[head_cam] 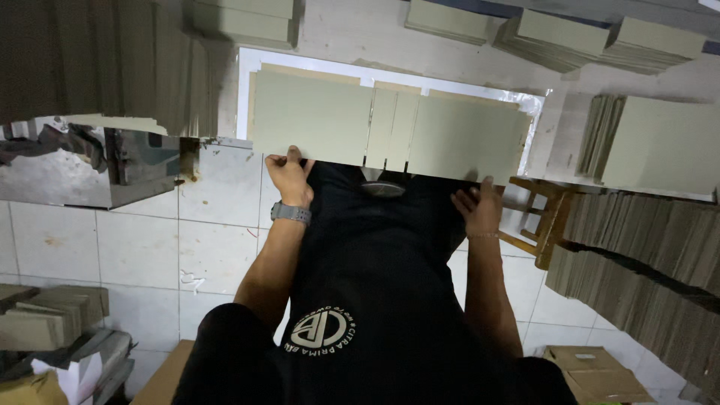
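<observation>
A wide flat sheet of grey-green cardboard [322,120] with cut slots along its near edge lies across a white-edged work surface [244,90] in front of me. My left hand [289,174], with a grey watch at the wrist, grips the sheet's near edge on the left. At the right end of that edge my right hand [478,204] holds the sheet too. My black shirt fills the lower middle of the view.
Stacks of grey-green board [652,142] stand at the right and along the back [570,37]. A wooden stool [546,217] is beside my right hand. A shiny metal machine part [82,169] sits at the left. Cardboard boxes [600,371] and board piles [52,315] rest on the white tiled floor.
</observation>
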